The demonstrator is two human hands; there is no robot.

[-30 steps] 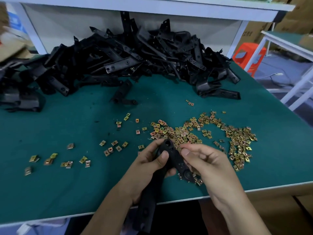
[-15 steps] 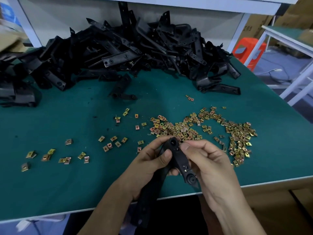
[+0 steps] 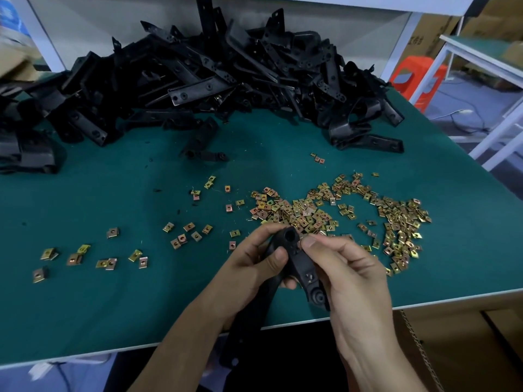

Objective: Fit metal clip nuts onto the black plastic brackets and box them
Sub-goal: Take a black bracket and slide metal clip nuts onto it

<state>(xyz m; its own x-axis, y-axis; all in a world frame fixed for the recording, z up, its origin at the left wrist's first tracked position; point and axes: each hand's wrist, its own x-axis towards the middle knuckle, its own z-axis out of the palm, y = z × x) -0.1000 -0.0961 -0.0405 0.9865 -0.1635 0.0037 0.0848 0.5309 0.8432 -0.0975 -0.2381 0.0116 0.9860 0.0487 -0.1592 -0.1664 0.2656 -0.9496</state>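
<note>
I am watching the left hand (image 3: pixel 254 264) gripping a black plastic bracket (image 3: pixel 300 265) above the near edge of the green table (image 3: pixel 113 306), thumb pressing its face. The right hand (image 3: pixel 348 274) is pinching the bracket's upper end; I cannot tell if it holds a nut. Loose clip nuts (image 3: pixel 311 210) are lying just beyond, with the bracket heap (image 3: pixel 226 80) behind.

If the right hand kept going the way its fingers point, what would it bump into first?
The black bracket. The right hand points left and away from the person, and its fingers pinch the bracket's top end. Just past it is the left hand, gripping the same bracket. Probably nothing lies between.
</note>
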